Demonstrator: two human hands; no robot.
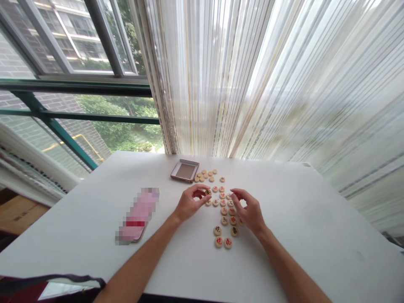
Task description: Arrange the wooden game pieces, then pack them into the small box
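Observation:
Round wooden xiangqi pieces with red or black characters lie in loose rows on the white table [303, 219]. My left hand [191, 202] has thumb and index finger closed around a black-marked xiangqi piece [208, 192]. Just below it lie more black-marked pieces, one of them a xiangqi piece [215, 202]. My right hand [251, 208] is curved at the right side of the rows, thumb and index finger apart. Its fingertips partly cover a black-marked piece [229, 196]. Some pieces are partly hidden under this hand. Nearest me are two red-marked pieces [219, 242].
An open shallow box [186, 170] stands at the back, beside several blank-looking pieces [205, 176]. A pink, pixelated object [140, 214] lies on the left. Behind the table hang string curtains [214, 84] and an open window [75, 38]. A cardboard box [22, 212] is at far left.

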